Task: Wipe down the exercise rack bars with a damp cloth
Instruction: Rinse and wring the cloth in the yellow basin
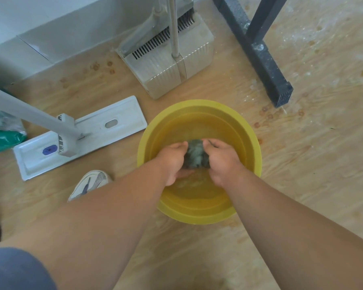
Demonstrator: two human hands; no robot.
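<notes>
Wooden floor point(302, 153) under me, and I'm holding the bunched grey cloth point(196, 154) over the water in the yellow basin point(199, 106), left hand point(172, 162) and right hand point(223, 162) both gripping it, fingers curled around. Flat mop point(82, 136) is lying to the left, dustpan point(170, 57) standing beyond, black rack foot point(260, 53) resting to the right.

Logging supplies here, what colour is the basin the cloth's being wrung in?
Yellow: the basin shows clearly in the head view, its only view.

Both forearms stretched forward and down, left hand point(172, 162) and right hand point(224, 160) curled inward (fingers gripping), facing each other
</notes>
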